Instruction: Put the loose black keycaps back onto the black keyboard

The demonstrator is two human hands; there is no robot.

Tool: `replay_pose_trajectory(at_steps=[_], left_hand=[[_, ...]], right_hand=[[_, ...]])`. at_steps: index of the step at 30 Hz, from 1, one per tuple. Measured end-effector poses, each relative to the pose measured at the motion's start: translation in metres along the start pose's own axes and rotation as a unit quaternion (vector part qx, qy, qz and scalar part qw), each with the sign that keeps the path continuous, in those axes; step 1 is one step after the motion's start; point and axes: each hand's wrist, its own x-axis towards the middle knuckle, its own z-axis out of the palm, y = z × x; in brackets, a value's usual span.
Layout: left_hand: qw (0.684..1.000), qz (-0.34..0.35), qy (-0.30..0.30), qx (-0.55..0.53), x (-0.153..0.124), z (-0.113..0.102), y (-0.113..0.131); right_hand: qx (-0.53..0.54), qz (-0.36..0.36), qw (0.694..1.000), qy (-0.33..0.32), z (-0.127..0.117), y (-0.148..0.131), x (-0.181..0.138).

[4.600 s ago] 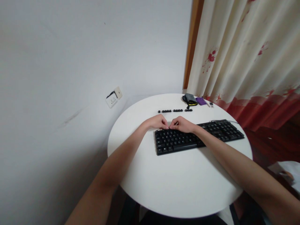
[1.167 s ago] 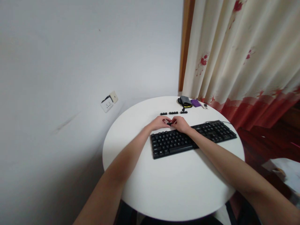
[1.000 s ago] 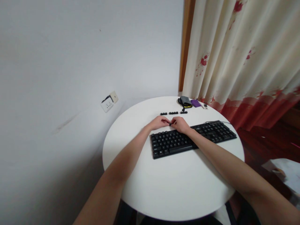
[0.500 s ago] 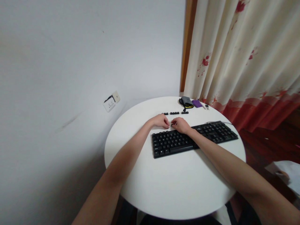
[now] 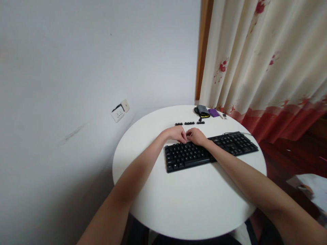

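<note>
The black keyboard [image 5: 190, 161] lies at a slant on the round white table [image 5: 194, 200]. My left hand [image 5: 178, 133] is closed, fingertips pointing down at the keyboard's upper edge; whatever its fingers may hold is hidden. Close beside it, my right hand [image 5: 196, 136] pinches a small black keycap [image 5: 188, 135], mostly covered by the fingers. The right wrist and forearm pass over the keyboard, hiding some of its middle keys. Beyond the hands, black keycaps sit in three short groups: left group [image 5: 178, 124], middle group [image 5: 189, 123] and right group [image 5: 200, 122].
At the table's far edge are a grey and black pouch [image 5: 203, 111], a purple cloth-like item [image 5: 213, 113] and small items [image 5: 224, 116]. A cable [image 5: 245, 133] runs behind the keyboard's right end. The wall [image 5: 76, 85] borders the left, a curtain [image 5: 237, 68] the far right.
My left hand has shifted slightly right and down, its fingertips now at the keyboard's upper edge and nearer my right hand. The right hand stays almost in place, the keycap less visible.
</note>
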Motion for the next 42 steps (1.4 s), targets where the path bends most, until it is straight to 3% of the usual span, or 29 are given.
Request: replay_pose_trajectory(at_steps=[4, 8, 11, 15, 19, 27, 36, 42], left_hand=[[0.990, 0.000, 0.046, 0.130, -0.001, 0.007, 0.015], [0.980, -0.007, 0.074, 0.186, 0.000, 0.013, 0.022], [0.986, -0.006, 0.065, 0.155, 0.001, 0.013, 0.018], [0.997, -0.011, 0.028, 0.070, 0.001, 0.007, 0.008], [0.999, -0.030, -0.010, -0.014, -0.002, 0.002, 0.000], [0.996, -0.033, -0.013, -0.081, 0.002, 0.004, -0.011], [0.991, -0.036, -0.067, -0.111, 0.000, 0.003, -0.021], [0.989, -0.032, -0.082, -0.121, 0.000, 0.004, -0.026]], right_hand=[[0.021, -0.003, 1.000, 0.000, 0.000, 0.002, 0.001], [0.051, -0.017, 0.998, -0.012, -0.005, 0.006, 0.004], [0.102, -0.046, 0.993, -0.043, -0.018, 0.012, 0.006], [0.198, -0.088, 0.964, -0.151, -0.037, 0.020, 0.003], [0.216, -0.100, 0.948, -0.209, -0.045, 0.018, -0.003], [0.182, -0.115, 0.952, -0.219, -0.044, 0.009, -0.004], [0.180, -0.124, 0.952, -0.215, -0.039, 0.010, -0.003], [0.217, -0.085, 0.946, -0.227, -0.035, 0.014, -0.002]])
